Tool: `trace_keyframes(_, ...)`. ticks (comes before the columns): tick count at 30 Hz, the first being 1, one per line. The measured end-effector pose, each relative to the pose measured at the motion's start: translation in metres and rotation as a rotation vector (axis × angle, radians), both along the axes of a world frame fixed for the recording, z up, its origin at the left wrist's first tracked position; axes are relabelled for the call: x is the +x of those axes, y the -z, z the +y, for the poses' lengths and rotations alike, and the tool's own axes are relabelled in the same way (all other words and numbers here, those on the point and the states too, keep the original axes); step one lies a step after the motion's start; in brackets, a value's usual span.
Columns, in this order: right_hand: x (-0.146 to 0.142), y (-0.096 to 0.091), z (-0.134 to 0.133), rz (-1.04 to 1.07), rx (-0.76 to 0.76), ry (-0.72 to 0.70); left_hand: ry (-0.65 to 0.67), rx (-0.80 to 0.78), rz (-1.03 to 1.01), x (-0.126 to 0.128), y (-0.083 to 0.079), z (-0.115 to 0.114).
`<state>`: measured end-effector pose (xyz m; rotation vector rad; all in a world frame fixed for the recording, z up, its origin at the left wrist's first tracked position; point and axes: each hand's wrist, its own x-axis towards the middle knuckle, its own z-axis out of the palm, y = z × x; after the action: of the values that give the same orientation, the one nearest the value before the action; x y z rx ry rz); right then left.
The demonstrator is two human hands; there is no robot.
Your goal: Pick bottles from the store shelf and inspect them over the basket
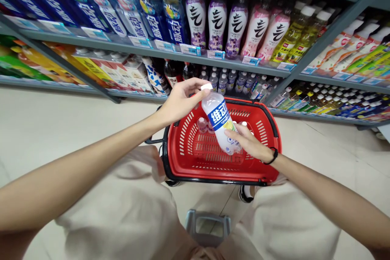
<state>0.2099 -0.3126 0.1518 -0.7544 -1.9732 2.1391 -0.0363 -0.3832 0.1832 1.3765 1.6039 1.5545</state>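
While both hands hold one drink bottle [221,124] over the red basket [183,146], it has not yet been set down: it hangs tilted above the basket's open top, cap toward the shelves and base toward the person. The left hand [179,101] wraps the cap end, its fingers pressed around the neck and white cap, while the right hand [248,144], with a dark band on its wrist, cups the lower end, fingers closed against the base. So each grip is pinching the bottle, one at either end.

As far as the picture shows, part of the work looks done. At least a few small bottles [202,124] already lie in the basket, their pale caps showing just behind the held bottle; how many there are cannot be told, since the bottle and the right hand cover much of the floor of the basket. The nearer part of the basket shows bare red mesh. The held bottle, with its blue and white label, appears to be above the basket and clear of its walls.

Beyond the basket, the upper shelf [170,50] carries rows of bottles with blue, purple and pink labels, and the lower shelf [228,81] holds small capped bottles much like the held one.
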Motion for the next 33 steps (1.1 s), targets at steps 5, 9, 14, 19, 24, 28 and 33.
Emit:
trace_keyframes(5, 0.002, -0.004, 0.000, -0.031, -0.037, 0.000, -0.021, -0.038, -0.002, 0.001, -0.001, -0.001)
trace_keyframes(9, 0.002, -0.002, 0.000, -0.027, -0.061, 0.013, -0.040, -0.038, -0.005, 0.000, 0.000, -0.001)
trace_keyframes(14, 0.003, 0.004, 0.000, -0.055, -0.168, 0.034, -0.042, -0.026, -0.038, 0.001, -0.001, -0.002)
trace_keyframes(19, 0.004, 0.003, 0.003, -0.085, -0.278, 0.060, -0.053, -0.035, -0.069, 0.004, -0.004, -0.004)
trace_keyframes(24, 0.004, 0.000, 0.003, -0.096, -0.342, 0.066, -0.064, -0.044, -0.061, 0.005, -0.006, -0.005)
trace_keyframes(28, 0.005, 0.003, 0.003, -0.047, -0.369, 0.067, -0.050, -0.023, -0.081, 0.005, -0.004, -0.005)
trace_keyframes(33, 0.005, 0.009, 0.004, 0.038, -0.394, 0.020, -0.061, -0.025, -0.083, 0.005, -0.003, -0.003)
